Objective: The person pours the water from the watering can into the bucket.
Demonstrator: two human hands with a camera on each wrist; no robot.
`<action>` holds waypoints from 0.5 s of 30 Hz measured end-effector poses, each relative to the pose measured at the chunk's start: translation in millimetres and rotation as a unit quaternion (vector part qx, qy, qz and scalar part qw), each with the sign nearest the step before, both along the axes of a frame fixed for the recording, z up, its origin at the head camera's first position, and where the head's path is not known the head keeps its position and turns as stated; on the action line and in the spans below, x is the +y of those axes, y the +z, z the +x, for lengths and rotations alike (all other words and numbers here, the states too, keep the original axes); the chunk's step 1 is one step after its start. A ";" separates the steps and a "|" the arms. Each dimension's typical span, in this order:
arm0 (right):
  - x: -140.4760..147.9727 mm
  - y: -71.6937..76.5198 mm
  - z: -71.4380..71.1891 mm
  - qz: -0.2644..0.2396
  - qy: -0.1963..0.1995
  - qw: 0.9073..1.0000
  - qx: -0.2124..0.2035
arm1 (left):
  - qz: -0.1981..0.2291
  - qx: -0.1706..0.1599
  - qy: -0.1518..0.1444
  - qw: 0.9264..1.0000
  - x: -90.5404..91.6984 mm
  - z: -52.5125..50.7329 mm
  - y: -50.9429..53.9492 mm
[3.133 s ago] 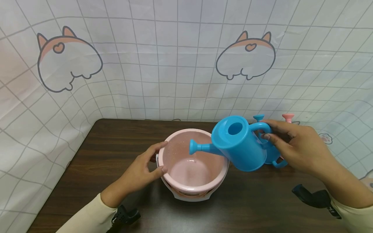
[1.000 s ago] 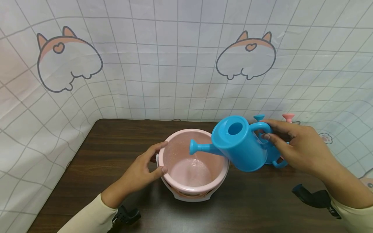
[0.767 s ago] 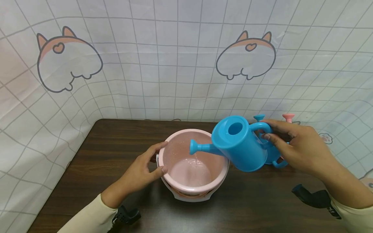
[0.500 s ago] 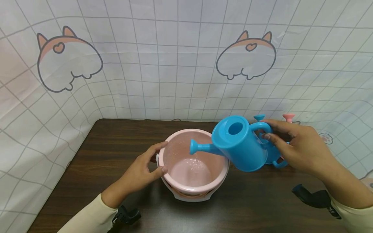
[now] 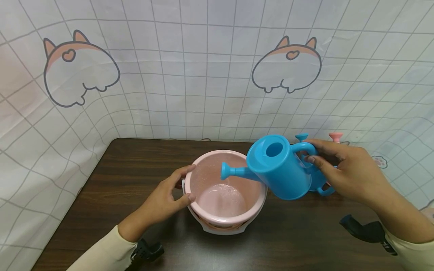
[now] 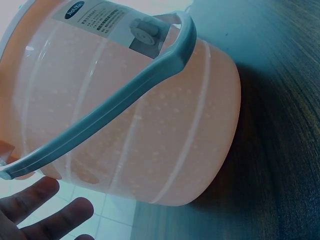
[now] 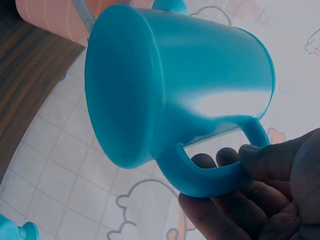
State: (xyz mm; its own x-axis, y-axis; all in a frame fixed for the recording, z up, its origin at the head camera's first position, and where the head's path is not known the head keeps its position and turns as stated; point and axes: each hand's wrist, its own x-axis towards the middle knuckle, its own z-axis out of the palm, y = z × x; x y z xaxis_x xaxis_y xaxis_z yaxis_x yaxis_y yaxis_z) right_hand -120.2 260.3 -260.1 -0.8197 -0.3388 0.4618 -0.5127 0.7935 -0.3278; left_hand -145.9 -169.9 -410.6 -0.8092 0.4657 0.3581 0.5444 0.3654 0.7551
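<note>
The blue watering can (image 5: pixel 286 175) is up in the air in my right hand (image 5: pixel 352 173), tipped to my left. My thumb and fingers are clamped round its handle (image 5: pixel 306 146), the thumb pressing one side and the fingers curled in from the other. Its spout (image 5: pixel 242 172) reaches past the rim and over the mouth of the pink bucket (image 5: pixel 220 219); rippled glints show on the bucket's floor.

My left hand (image 5: pixel 162 199) is spread at the bucket's left side, thumb and forefinger well apart, both touching the rim. From the left wrist I see two other fingers stretched loosely near the wall; I can't tell whether they touch it. The bucket's carrying handle (image 6: pixel 110 111) slants down its side, below a printed label (image 6: pixel 112 22).

Just behind my right hand stand a second blue watering can (image 5: pixel 315 181), partly hidden, and a pink sprinkler head (image 5: pixel 335 137). The bucket stands upright on the dark wooden table (image 5: pixel 135 162), with a white gridded cloth (image 5: pixel 217 75) behind.
</note>
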 end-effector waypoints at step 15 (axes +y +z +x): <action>0.3 -0.2 -0.3 0.000 -0.005 1.000 -0.005 | -0.001 -0.003 0.002 1.000 0.3 0.6 0.1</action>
